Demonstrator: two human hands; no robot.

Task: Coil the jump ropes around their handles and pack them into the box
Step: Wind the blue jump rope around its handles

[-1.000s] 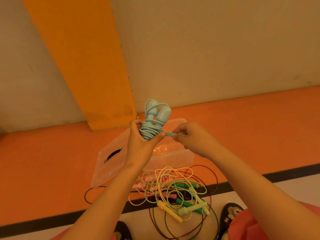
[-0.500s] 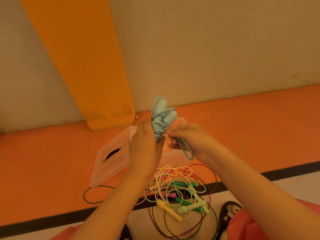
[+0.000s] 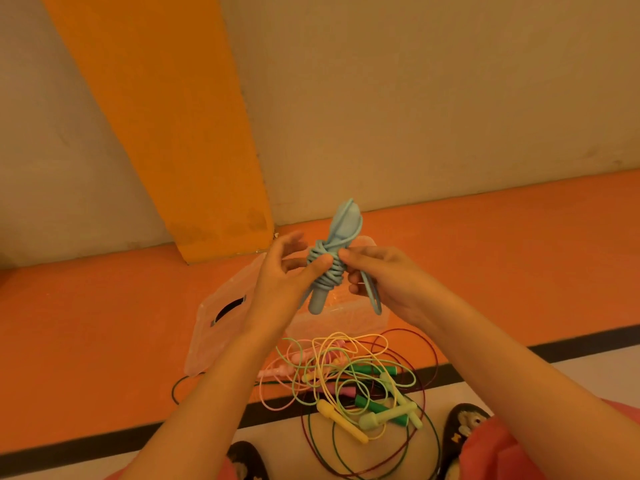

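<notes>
Coiled blue rope point(image 3: 327, 271) held above clear box point(image 3: 346, 320)

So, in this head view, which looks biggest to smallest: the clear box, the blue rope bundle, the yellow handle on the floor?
1. clear box
2. blue rope bundle (held nearer the camera, which enlarges it)
3. yellow handle

In the middle of the frame I hold the blue jump rope point(image 3: 325, 271), its cord coiled round both handles and its top tilted toward the upper right. My left hand point(image 3: 277, 292) lays its thumb across the coils. My right hand point(image 3: 391, 282) pinches them from the right, with a loose loop hanging under its fingers. Behind them lies the clear box point(image 3: 349, 318), and lower in the frame a tangle of coloured ropes point(image 3: 346, 379).
</notes>
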